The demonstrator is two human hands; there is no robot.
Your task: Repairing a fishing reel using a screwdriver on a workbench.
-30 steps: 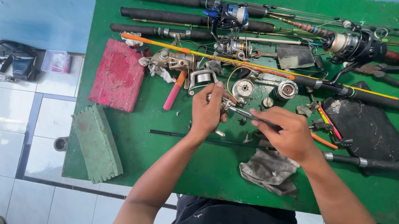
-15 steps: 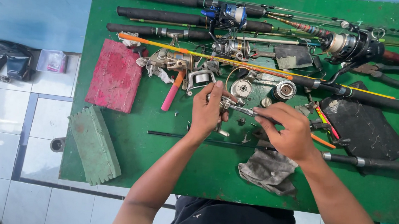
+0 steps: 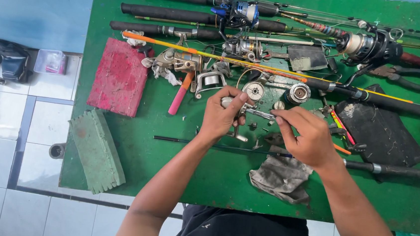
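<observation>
We see a small silver reel part [image 3: 243,110] above the middle of the green table [image 3: 176,170]. Our left hand [image 3: 222,116] has its fingers clamped on it; our right hand [image 3: 306,138] pinches its thin metal end. A grey rag [image 3: 280,178] lies below, a red block [image 3: 119,76] at the left.

Bare forearms and hands (no gloves, no sleeves showing), dark shirt below.
</observation>
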